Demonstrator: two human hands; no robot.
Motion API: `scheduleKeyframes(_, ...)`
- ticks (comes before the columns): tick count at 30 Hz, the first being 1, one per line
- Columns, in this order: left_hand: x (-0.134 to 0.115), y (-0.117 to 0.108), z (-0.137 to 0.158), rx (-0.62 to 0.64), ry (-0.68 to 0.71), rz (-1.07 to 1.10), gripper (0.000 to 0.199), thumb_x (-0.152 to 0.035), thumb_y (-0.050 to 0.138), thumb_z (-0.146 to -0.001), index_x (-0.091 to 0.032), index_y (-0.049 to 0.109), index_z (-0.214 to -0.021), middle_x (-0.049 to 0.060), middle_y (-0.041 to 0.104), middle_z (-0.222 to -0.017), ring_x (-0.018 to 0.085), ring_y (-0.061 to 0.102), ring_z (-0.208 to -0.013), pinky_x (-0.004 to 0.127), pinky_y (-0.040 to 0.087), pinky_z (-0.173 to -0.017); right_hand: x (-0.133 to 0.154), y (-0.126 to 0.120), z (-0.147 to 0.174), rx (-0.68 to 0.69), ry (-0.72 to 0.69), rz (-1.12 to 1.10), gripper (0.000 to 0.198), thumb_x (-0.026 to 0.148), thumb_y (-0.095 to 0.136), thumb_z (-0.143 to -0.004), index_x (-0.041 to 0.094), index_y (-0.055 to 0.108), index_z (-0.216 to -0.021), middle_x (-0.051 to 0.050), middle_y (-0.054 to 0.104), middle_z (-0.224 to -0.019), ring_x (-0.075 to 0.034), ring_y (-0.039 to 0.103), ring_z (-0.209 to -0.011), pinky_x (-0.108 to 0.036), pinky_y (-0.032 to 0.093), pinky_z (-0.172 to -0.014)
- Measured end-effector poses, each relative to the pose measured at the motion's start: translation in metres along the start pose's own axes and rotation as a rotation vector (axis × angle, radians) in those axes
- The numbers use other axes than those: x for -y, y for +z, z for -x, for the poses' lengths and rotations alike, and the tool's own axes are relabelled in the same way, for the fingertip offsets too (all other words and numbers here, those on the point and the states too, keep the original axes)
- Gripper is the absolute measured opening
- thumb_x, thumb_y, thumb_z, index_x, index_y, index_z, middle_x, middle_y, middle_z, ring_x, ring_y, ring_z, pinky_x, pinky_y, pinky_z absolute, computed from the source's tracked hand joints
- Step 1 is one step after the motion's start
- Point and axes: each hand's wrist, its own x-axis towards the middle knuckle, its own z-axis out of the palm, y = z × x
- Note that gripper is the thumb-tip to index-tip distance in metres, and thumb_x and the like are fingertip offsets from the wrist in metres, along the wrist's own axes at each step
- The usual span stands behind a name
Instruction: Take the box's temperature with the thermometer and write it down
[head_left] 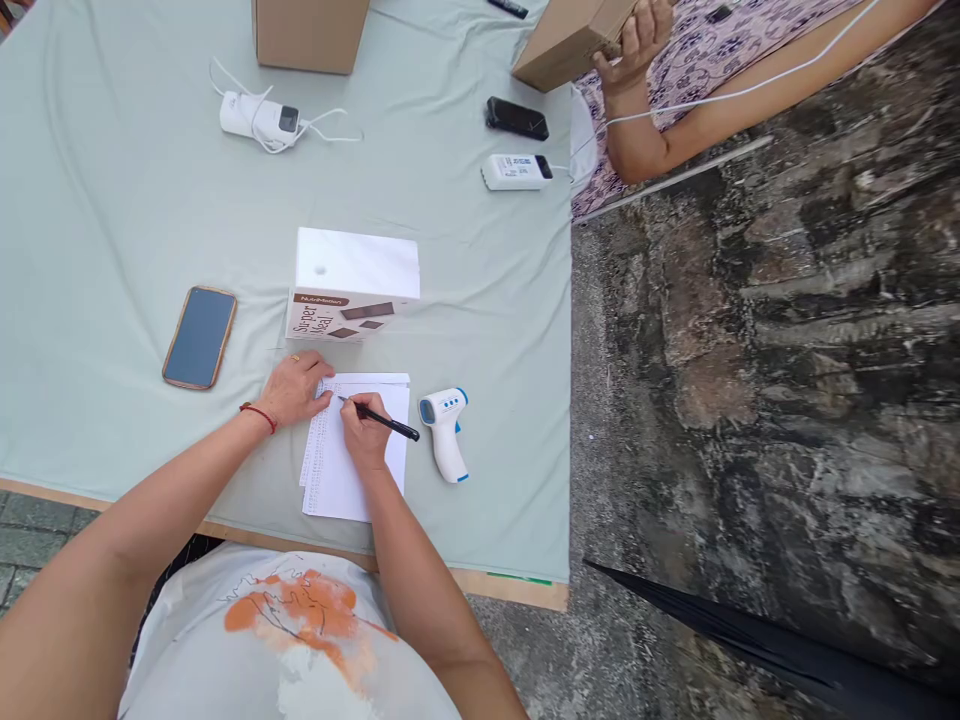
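A black pen (381,419) slants tip-up-left over a white printed sheet (352,470) lying flat in the lower centre of the frame, its left part filled with columns of small print, near the tabletop's front edge.

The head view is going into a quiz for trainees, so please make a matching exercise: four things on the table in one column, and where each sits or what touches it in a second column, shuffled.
Things:
1. pen
2. infrared thermometer
3. smartphone
4. white box

Places:
A. lying alone on the cloth, left of the left hand
B. standing just beyond the paper sheet
C. held in the right hand, tip on the sheet
D. lying on the cloth, right of the sheet

Pairs: 1-C, 2-D, 3-A, 4-B
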Motion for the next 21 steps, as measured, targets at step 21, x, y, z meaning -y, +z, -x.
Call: scheduleKeyframes(21,0.0016,0.0026,0.0001,-0.017,0.003,0.0,0.024,-0.028,0.059,-0.082,-0.015,0.066,-0.101,0.01,0.064,-0.104,0.025,0.059,-0.094,0.038,0.046,-0.083,0.0033,0.0002,0.0003,-0.025,0.004,-0.013,0.016,0.034,0.051,-0.074,0.019,0.05,-0.07,0.003,0.052,-0.063,-0.013,0.045,-0.061,-0.028,0.039,-0.062)
